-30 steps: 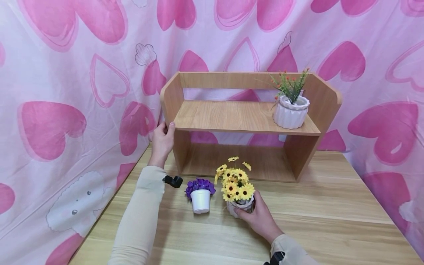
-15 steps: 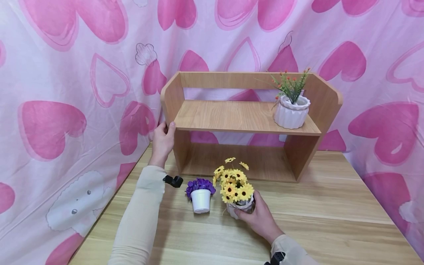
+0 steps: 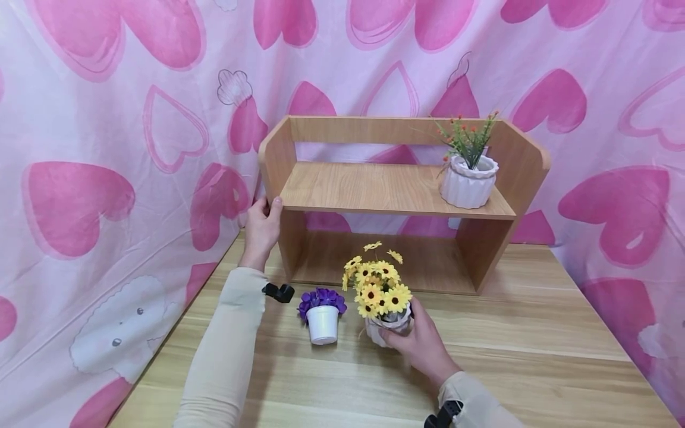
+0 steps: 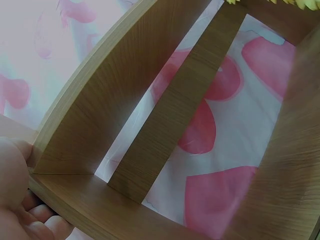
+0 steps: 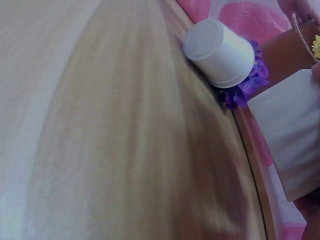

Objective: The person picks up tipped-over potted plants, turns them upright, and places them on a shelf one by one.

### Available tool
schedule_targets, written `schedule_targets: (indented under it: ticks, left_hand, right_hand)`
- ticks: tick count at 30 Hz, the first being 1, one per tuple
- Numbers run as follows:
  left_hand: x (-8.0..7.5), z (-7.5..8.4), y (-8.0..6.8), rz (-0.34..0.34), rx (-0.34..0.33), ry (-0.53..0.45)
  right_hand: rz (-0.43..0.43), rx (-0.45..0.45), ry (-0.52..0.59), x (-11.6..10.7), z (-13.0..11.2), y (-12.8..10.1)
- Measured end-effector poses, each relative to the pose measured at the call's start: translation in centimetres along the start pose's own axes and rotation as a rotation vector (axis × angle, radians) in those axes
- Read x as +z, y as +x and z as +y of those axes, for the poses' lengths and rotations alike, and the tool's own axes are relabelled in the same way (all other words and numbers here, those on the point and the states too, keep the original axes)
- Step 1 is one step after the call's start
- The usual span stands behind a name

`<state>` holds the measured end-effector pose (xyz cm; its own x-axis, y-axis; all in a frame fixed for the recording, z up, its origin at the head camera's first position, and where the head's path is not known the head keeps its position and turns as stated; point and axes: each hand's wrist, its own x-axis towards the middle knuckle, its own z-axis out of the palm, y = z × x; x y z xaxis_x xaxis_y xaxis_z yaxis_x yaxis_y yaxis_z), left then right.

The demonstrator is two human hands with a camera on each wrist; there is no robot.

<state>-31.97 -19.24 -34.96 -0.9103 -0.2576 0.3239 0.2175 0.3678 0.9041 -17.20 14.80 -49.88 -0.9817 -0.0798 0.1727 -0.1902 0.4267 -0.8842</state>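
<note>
In the head view my right hand (image 3: 427,346) grips a ribbed white pot (image 3: 377,334) of yellow daisy-like flowers (image 3: 374,288), thumb on the near side. The pot's smooth lower wall (image 5: 292,135) shows at the right of the right wrist view. My left hand (image 3: 260,233) holds the left side panel of a wooden two-tier shelf (image 3: 364,185), thumb at the front edge; its fingers (image 4: 47,222) curl beneath that edge in the left wrist view. Between the hands, a small white pot (image 3: 323,326) with purple flowers (image 3: 323,299) lies on its side, base toward me.
A fluted white pot (image 3: 468,183) with green sprigs and orange-red blooms stands at the right end of the upper tier. The shelf sits at the back of a wooden table (image 3: 535,356). A pink heart-patterned cloth (image 3: 134,119) hangs behind and at both sides.
The yellow flowers and their pot have shifted slightly up and left in the head view, gripped by my right hand. My left hand stays on the shelf panel.
</note>
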Motion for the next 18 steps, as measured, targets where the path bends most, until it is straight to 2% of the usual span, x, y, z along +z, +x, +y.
schedule_targets:
  ticks: [12, 18]
  left_hand:
    - [-0.2, 0.0, -0.2, 0.006, 0.004, -0.005]
    - [-0.2, 0.0, -0.1, 0.006, 0.01, -0.008]
  right_hand:
    - [0.027, -0.029, -0.043, -1.2, -2.6, 0.8]
    - [0.05, -0.034, 0.001, -2.4, -4.1, 1.6]
